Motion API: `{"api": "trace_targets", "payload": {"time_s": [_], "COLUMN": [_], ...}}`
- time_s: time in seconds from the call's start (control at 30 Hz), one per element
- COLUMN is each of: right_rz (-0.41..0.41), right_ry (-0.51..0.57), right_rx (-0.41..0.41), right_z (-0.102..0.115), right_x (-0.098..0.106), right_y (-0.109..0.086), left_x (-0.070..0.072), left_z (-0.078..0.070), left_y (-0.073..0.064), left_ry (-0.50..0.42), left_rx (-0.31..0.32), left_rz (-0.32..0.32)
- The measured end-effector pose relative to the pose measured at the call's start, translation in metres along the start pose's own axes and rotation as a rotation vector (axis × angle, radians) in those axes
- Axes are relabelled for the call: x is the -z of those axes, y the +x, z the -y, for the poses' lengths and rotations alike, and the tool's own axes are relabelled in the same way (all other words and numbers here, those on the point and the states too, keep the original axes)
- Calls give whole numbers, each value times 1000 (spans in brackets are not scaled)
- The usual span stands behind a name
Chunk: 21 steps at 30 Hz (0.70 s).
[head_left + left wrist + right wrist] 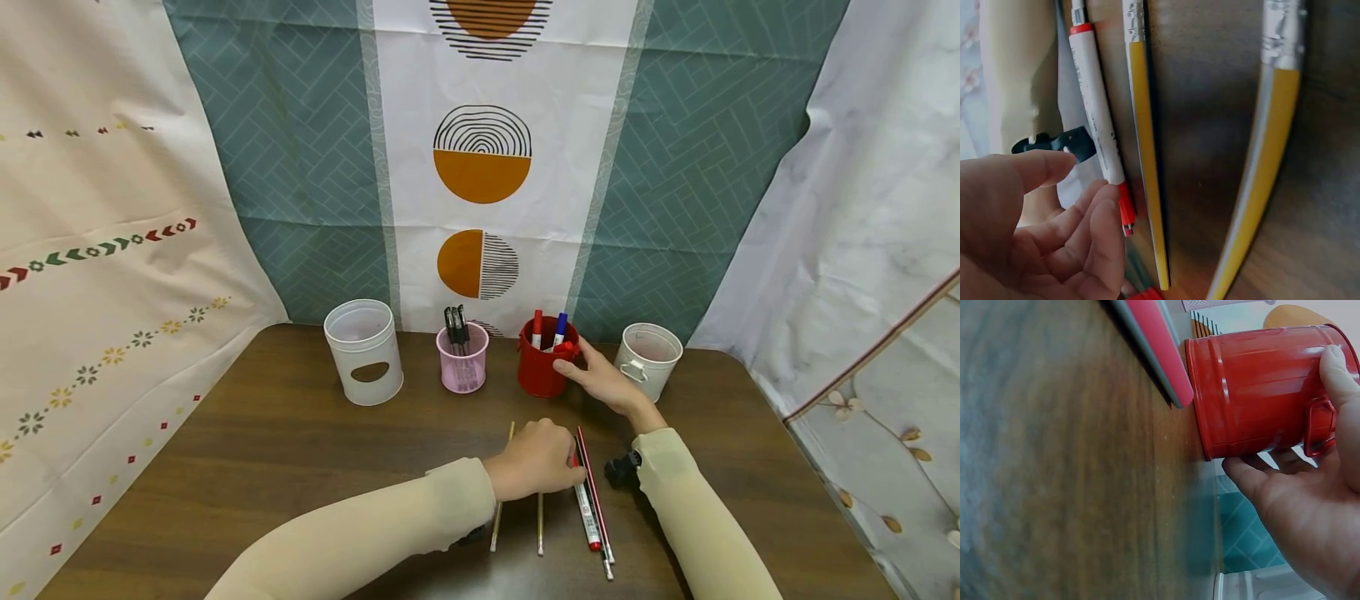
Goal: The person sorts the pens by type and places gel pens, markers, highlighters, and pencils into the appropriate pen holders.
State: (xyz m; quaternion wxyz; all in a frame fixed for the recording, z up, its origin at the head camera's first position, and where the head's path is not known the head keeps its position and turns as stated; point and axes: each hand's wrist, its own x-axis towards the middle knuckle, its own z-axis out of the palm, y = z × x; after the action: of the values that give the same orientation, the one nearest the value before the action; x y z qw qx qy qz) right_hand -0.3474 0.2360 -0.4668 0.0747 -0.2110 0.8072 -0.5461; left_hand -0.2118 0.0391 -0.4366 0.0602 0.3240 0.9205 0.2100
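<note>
My right hand [603, 382] grips the red metal cup [542, 377] from its right side, thumb on the near wall and fingers round the far side in the right wrist view. A red-capped marker [536, 329] and a blue-capped marker [560, 327] stand in the cup. Over the tabletop, my left hand [536, 458] is at a white marker [1097, 100] with red ends, which lies flat. Its fingertips are right at the red cap, while the thumb stands apart from them. Two yellow pencils [1144, 131] lie beside this marker. A red pencil [592, 483] lies along its other side.
A tall white pot [365, 346] with an oval hole stands back left. Next to it, a pink mesh cup [463, 367] holds several black pens [456, 321]. A smaller white pot [648, 358] stands right of my right hand. Curtains hang behind the brown table [300, 442].
</note>
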Motion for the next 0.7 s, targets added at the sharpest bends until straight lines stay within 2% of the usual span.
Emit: {"api": "trace_targets", "payload": {"time_s": [0.07, 0.2, 0.3, 0.53, 0.67, 0.7], "right_rz": [-5, -4, 0, -1, -1, -2], "right_ry": [-1, 6, 5, 7, 7, 7], "right_rx": [-10, -8, -7, -14, -11, -10], "right_z": [0, -1, -1, 0, 0, 0], "right_x": [0, 0, 0, 0, 0, 0], "right_y": [0, 0, 0, -1, -1, -1], "left_x": [-2, -6, -8, -10, -8, -12], "left_z": [-4, -10, -12, -10, -7, -2], "left_y": [1, 4, 6, 12, 13, 15], "left_ry": [62, 131, 126, 193, 157, 146], "left_rx": [12, 52, 88, 125, 151, 147], "left_rz": [12, 55, 80, 71, 76, 66]}}
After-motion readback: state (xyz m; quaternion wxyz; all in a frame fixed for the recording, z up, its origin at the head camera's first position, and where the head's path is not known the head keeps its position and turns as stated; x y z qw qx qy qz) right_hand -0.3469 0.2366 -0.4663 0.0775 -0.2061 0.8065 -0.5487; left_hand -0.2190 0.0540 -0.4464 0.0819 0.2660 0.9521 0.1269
